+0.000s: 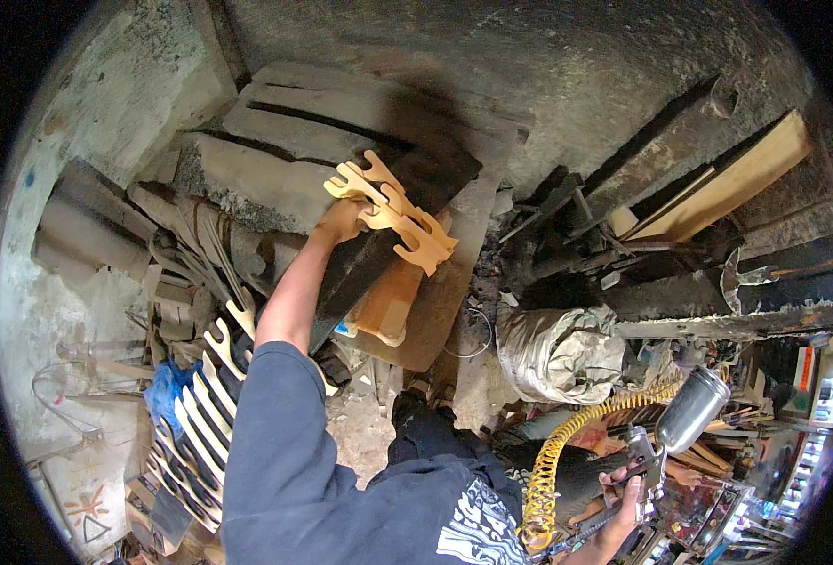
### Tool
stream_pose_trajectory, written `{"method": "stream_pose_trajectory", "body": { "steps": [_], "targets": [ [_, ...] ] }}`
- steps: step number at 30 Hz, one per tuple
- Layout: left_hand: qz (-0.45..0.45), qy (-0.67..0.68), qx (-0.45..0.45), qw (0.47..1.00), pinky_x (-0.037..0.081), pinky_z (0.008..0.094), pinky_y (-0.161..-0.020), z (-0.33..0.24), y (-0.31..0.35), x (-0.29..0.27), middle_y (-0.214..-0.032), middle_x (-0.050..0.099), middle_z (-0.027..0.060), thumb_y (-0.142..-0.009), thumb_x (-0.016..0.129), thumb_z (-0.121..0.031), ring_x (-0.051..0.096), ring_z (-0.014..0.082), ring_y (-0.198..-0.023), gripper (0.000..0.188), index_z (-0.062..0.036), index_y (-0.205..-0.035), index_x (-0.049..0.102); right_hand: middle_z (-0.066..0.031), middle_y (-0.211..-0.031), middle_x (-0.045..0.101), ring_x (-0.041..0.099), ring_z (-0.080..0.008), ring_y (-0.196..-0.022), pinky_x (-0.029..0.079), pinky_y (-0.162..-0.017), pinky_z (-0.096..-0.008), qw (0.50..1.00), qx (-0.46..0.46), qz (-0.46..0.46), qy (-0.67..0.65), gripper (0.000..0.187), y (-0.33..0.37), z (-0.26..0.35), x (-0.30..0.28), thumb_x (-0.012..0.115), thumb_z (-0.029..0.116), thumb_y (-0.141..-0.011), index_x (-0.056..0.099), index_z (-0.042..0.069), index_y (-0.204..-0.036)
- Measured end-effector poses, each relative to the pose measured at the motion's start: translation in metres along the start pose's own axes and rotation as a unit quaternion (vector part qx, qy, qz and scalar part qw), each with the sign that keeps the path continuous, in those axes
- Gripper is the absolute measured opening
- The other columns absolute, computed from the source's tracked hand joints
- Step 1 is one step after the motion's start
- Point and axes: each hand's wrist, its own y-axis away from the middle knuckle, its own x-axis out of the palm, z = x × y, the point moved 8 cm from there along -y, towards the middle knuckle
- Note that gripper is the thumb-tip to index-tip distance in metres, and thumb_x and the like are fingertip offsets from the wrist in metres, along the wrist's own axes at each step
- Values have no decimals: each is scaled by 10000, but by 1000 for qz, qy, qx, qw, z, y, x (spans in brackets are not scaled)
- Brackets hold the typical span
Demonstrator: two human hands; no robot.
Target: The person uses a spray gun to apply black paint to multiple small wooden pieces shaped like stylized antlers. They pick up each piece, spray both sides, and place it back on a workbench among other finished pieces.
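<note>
My left hand [343, 220] is closed around a pale wooden cut-out piece [400, 213] with curved, hook-like prongs. It holds the piece up over a dark board at the far middle. At the lower right my right hand [622, 494] grips a spray gun [648, 461] by its handle. A silver cup [695, 411] sits tilted on top of the gun. The yellow coiled hose [550, 450] runs beside it, and its lower end comes close to my right hand. Whether a finger rests on the trigger is too small to tell.
Several pale curved wooden pieces [200, 424] stand in a row at the left, near a blue plastic bag [164, 388]. A white sack [562, 353] stands right of the middle. Planks [727, 184] lean at the far right. Dusty boards [266, 179] lie beyond my left hand.
</note>
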Motion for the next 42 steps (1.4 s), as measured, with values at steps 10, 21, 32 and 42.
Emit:
{"method": "stream_pose_trajectory", "body": {
  "steps": [10,21,32,42],
  "targets": [
    [-20,52,-112,992,520,396,-765,8,10,-3,-884,669,144,-621,727,43,653,311,-870,276,-26,-875,644,-63,-872,579,594,-165,-769,522,-745,-313,1000,-5,-9,-29,355,0,-1,6,567,307,-963,531,6,-1147],
    [-46,1,25,999,508,397,-767,-5,7,6,-855,664,149,-660,652,47,648,316,-867,131,-30,-765,643,-80,-939,581,576,-162,-843,522,-769,-360,997,10,18,-79,304,-1,-8,13,582,201,-955,526,-8,-1168],
    [-121,-3,-189,975,531,425,-804,4,15,5,-839,672,192,-716,630,-30,653,366,-856,121,-62,-821,680,-73,-919,590,588,-170,-804,537,-774,-350,998,7,40,-40,343,4,-3,32,594,251,-950,515,2,-1173],
    [-195,-112,-116,967,461,469,-812,-19,31,16,-972,529,167,-752,573,-13,522,355,-962,150,8,-899,592,-61,-932,585,598,-165,-850,529,-779,-337,999,19,26,-27,376,16,0,40,592,302,-948,532,11,-1179]
  ]
}}
